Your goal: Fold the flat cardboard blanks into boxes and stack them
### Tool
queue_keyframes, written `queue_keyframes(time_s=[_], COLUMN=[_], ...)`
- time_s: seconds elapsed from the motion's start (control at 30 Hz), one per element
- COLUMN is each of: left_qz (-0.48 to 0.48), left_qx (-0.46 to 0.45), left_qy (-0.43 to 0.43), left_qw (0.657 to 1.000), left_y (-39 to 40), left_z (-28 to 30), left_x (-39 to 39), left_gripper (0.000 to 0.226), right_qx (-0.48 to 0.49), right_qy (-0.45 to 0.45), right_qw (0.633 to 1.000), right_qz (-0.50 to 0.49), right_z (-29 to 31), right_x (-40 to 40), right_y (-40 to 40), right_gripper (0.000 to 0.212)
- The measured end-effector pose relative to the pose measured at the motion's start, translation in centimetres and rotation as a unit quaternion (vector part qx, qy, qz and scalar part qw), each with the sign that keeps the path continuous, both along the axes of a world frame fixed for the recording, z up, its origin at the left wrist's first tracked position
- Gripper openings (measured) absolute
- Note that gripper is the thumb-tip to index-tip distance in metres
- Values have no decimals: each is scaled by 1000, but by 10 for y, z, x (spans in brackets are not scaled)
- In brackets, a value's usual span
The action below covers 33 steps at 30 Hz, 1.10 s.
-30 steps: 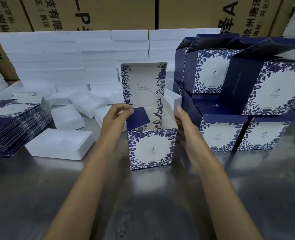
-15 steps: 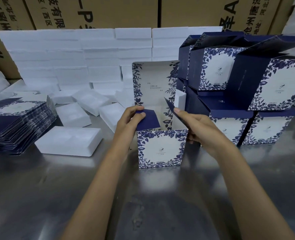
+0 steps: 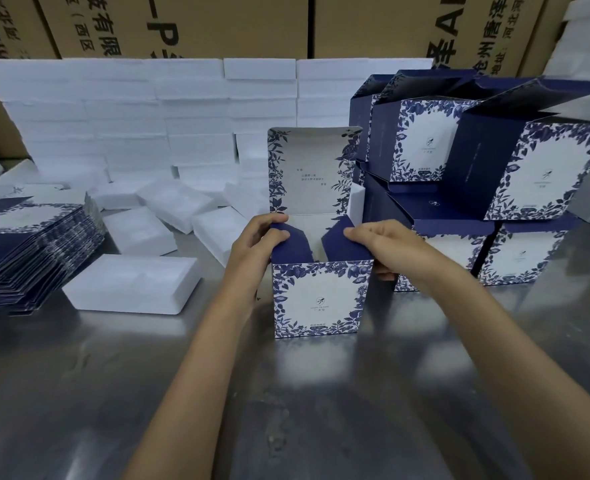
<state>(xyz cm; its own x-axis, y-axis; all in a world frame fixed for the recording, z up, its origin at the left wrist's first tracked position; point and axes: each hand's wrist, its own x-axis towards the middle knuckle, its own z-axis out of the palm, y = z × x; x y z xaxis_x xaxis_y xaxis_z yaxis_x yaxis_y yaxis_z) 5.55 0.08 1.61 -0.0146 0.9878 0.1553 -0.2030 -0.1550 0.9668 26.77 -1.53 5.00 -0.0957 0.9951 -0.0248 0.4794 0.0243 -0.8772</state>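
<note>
Upright blue-and-white floral cardboard box (image 3: 317, 299), tall lid standing at the far side: left hand (image 3: 258, 239) pinches the left navy side flap (image 3: 291, 245), right hand (image 3: 380, 244) the right one (image 3: 343, 242), both tilting inward

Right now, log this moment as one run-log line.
step: tucking side flaps | left hand: holds left flap | right hand: holds right flap | box: upright on table, lid up | stack: right

Centre: box (image 3: 317, 299) stood on table (image 3: 113, 393), lid up.
Left: stack of flat blanks (image 3: 26, 244) on table.
Right: folded boxes (image 3: 494, 168), stacked.
Behind: foam blocks (image 3: 148, 116) before cartons (image 3: 217, 22).
Hands: left hand (image 3: 255, 242) and right hand (image 3: 387, 245) at box's sides.
</note>
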Motion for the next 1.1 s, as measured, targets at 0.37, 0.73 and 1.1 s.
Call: queue_keyframes(time_s=[0.37,0.73,1.1], left_qz=[7,-3,2], left_qx=[-1,-6,5], left_qy=[15,26,9], left_qw=[1000,1000,1000], left_y=[0,-2,-4], left_z=[2,3,1], left_x=[-1,-3,-3], left_gripper=[24,24,21], right_qx=[19,10,75], right_qy=[-28,-23,-10], right_qw=[999,999,992], right_qz=[-6,-28,-102], right_z=[1,5,1], right_x=[3,1,-7], right_y=[15,26,27], right_gripper=[39,46,35])
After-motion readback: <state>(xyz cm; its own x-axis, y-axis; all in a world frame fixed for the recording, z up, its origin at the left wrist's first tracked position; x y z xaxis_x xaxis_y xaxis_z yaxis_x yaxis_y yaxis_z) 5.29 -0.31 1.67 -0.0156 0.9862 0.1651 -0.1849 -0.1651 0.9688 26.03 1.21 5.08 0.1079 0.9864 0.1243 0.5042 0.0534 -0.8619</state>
